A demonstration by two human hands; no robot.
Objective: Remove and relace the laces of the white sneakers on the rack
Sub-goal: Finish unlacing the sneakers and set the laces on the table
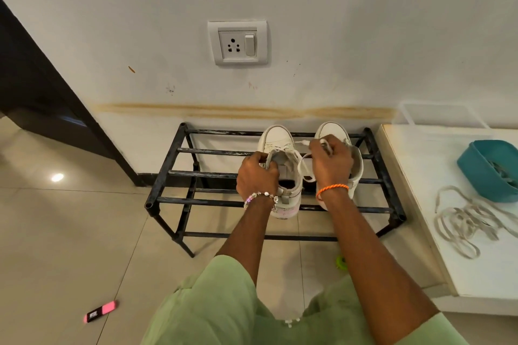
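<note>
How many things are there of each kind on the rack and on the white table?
Sneakers on the rack: 2
Loose laces on the table: 1 heap
Teal basket: 1
Clear lid: 1
Total: 5

Stained white wall (336, 36), tiled floor (70, 232) — wall socket (237, 42)

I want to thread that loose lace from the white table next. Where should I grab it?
Pinch the lace at the free end nearest the rack, from above. It lies flat in tangled loops, so that end gives a clean start.
</note>
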